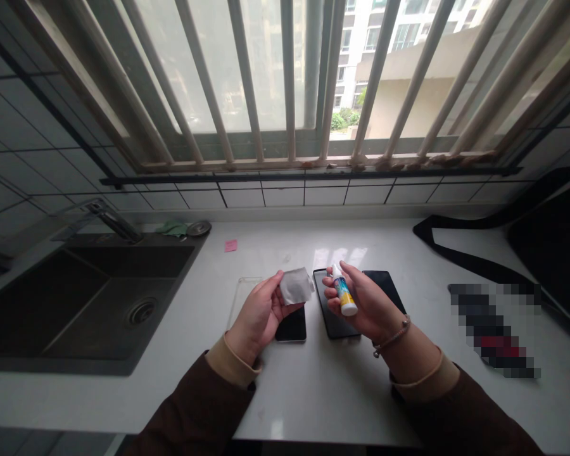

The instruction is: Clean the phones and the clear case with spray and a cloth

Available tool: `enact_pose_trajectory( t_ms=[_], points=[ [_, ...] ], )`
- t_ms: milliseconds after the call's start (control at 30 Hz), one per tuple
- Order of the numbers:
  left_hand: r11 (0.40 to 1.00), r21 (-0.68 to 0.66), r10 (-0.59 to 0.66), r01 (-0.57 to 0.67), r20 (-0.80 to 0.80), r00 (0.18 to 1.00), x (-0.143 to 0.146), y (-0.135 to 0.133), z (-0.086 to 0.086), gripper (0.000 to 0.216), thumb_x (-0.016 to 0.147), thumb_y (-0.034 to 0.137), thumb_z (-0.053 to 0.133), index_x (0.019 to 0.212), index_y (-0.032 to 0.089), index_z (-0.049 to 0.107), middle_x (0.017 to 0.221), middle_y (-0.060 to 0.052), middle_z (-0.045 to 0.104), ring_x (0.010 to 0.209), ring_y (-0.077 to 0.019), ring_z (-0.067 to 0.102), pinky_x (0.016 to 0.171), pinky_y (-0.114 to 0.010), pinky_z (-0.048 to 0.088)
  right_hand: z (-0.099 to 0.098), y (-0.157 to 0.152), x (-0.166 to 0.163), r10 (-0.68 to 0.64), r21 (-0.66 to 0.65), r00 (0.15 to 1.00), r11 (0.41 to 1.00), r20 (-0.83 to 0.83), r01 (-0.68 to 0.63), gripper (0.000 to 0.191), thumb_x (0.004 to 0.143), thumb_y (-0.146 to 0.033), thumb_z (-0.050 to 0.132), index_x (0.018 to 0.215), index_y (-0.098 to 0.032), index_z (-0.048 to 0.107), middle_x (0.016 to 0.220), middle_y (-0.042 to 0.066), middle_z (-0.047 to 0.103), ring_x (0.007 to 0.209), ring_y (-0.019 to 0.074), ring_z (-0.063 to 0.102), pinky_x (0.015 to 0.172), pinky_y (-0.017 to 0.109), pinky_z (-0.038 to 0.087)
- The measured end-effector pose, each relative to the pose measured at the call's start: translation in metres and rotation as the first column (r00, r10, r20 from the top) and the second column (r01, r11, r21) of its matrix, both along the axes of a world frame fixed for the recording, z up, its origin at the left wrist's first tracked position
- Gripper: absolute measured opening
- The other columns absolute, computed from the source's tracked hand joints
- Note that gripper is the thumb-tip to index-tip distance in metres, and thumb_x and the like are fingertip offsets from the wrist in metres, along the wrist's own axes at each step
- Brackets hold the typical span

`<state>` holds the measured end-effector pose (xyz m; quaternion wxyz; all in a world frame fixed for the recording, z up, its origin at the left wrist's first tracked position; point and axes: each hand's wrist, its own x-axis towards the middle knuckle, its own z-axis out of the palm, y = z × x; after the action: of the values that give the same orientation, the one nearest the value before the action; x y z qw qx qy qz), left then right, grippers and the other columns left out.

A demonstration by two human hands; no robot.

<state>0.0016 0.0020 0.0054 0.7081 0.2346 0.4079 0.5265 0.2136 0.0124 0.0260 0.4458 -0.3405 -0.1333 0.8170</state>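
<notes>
My left hand (261,310) holds a folded grey cloth (296,286) between thumb and fingers. Below that hand, a phone (291,326) with a dark screen lies on the white counter, partly hidden by it. A clear phone case (241,292) lies to its left, half covered by my wrist. In my right hand (361,297) is a small white spray bottle (344,296) with a blue and yellow label, its nozzle end pointing away from me. Under the right hand rests a dark tablet (335,326), with a black cover (384,285) beside it, partly hidden.
A dark sink (90,304) with a faucet (116,221) is on the left. A green cloth (171,228) and a metal strainer (199,228) sit behind it. A pink note (230,245) lies on the counter (275,399). At right are a black strap (470,253) and a blurred dark object (494,332).
</notes>
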Motion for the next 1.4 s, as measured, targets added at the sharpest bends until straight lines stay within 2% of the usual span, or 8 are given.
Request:
enact_pose_trajectory(
  t_ms=[133, 433, 800, 967, 1100, 1200, 1267, 1400],
  points=[
    [0.998, 0.052, -0.021, 0.022, -0.011, 1.000, 0.000, -0.001, 0.001, 0.023, 0.097, 0.029, 0.073, 0.112, 0.012, 0.077, 0.112, -0.015, 0.080, 0.097, -0.0233, 0.078, 0.087, -0.041, 0.068, 0.006, -0.004, 0.006, 0.027, -0.052, 0.996, 0.998, 0.085, -0.023, 0.023, 0.099, -0.034, 0.070, 0.117, -0.023, 0.061, 0.097, 0.004, 0.064, 0.066, 0.0105, 0.060, 0.046, 0.014, 0.048],
    [0.990, 0.126, -0.062, 0.071, -0.070, 0.996, 0.004, -0.001, 0.003, 0.027, 0.091, 0.024, 0.080, 0.115, 0.012, 0.078, 0.116, -0.014, 0.080, 0.104, -0.0216, 0.076, 0.097, -0.035, 0.064, 0.010, -0.013, 0.001, 0.123, 0.248, 0.950, 0.948, 0.288, -0.198, 0.064, 0.091, -0.024, 0.076, 0.149, -0.033, 0.050, 0.089, -0.002, 0.063, 0.051, 0.0056, 0.043, 0.038, 0.012, 0.029],
    [0.989, 0.107, -0.095, 0.100, -0.050, 0.994, 0.004, -0.003, 0.009, 0.029, 0.092, 0.016, 0.075, 0.120, 0.012, 0.077, 0.124, -0.016, 0.078, 0.110, -0.0228, 0.076, 0.101, -0.036, 0.062, 0.005, -0.014, 0.009, 0.387, 0.334, 0.921, 0.874, -0.039, -0.353, 0.038, 0.100, -0.045, 0.054, 0.137, -0.035, 0.049, 0.079, -0.007, 0.053, 0.037, 0.0031, 0.023, 0.030, 0.011, 0.020],
    [0.999, 0.052, -0.010, 0.007, 0.056, 0.998, 0.004, -0.004, 0.011, 0.025, 0.098, 0.022, 0.067, 0.118, 0.010, 0.076, 0.129, -0.020, 0.077, 0.116, -0.0286, 0.076, 0.104, -0.046, 0.061, 0.004, -0.021, 0.002, 0.166, 0.474, 0.931, 0.823, 0.325, -0.313, 0.068, 0.097, -0.043, 0.068, 0.159, -0.038, 0.039, 0.076, -0.007, 0.055, 0.045, 0.0074, 0.040, 0.040, 0.016, 0.032],
    [0.999, 0.042, -0.013, 0.008, 0.107, 0.994, 0.004, -0.001, 0.006, 0.027, 0.100, 0.023, 0.063, 0.120, 0.008, 0.075, 0.124, -0.022, 0.078, 0.112, -0.0294, 0.077, 0.105, -0.049, 0.061, -0.005, -0.020, -0.005, -0.230, 0.643, 0.684, 0.628, 0.692, -0.438, 0.069, 0.100, -0.038, 0.067, 0.165, -0.033, 0.042, 0.107, 0.007, 0.074, 0.095, 0.0233, 0.071, 0.081, 0.035, 0.059],
    [0.999, 0.033, -0.025, 0.022, 0.107, 0.994, 0.005, -0.001, 0.006, 0.029, 0.103, 0.025, 0.059, 0.122, 0.007, 0.074, 0.119, -0.022, 0.079, 0.109, -0.0285, 0.078, 0.105, -0.049, 0.061, -0.013, -0.017, -0.010, -0.376, 0.646, 0.529, 0.527, 0.760, -0.552, 0.057, 0.104, -0.034, 0.059, 0.160, -0.035, 0.049, 0.146, 0.010, 0.066, 0.129, 0.0300, 0.065, 0.109, 0.047, 0.050],
    [0.999, 0.022, -0.045, 0.043, 0.115, 0.992, 0.005, -0.001, 0.008, 0.032, 0.106, 0.028, 0.055, 0.123, 0.007, 0.073, 0.120, -0.023, 0.079, 0.110, -0.0281, 0.078, 0.106, -0.048, 0.060, -0.017, -0.016, -0.011, -0.394, 0.607, 0.461, 0.516, 0.795, -0.605, 0.054, 0.105, -0.034, 0.056, 0.158, -0.035, 0.049, 0.143, 0.010, 0.068, 0.121, 0.0300, 0.069, 0.104, 0.046, 0.051],
    [0.993, 0.036, -0.117, 0.113, 0.152, 0.982, 0.004, -0.002, 0.012, 0.046, 0.109, 0.042, 0.049, 0.130, 0.007, 0.071, 0.129, -0.023, 0.075, 0.118, -0.0286, 0.075, 0.108, -0.044, 0.058, -0.022, -0.014, -0.013, -0.408, 0.522, 0.335, 0.559, 0.849, -0.644, 0.049, 0.105, -0.035, 0.054, 0.154, -0.031, 0.052, 0.084, 0.002, 0.072, 0.067, 0.0216, 0.064, 0.072, 0.034, 0.049]
  ],
)
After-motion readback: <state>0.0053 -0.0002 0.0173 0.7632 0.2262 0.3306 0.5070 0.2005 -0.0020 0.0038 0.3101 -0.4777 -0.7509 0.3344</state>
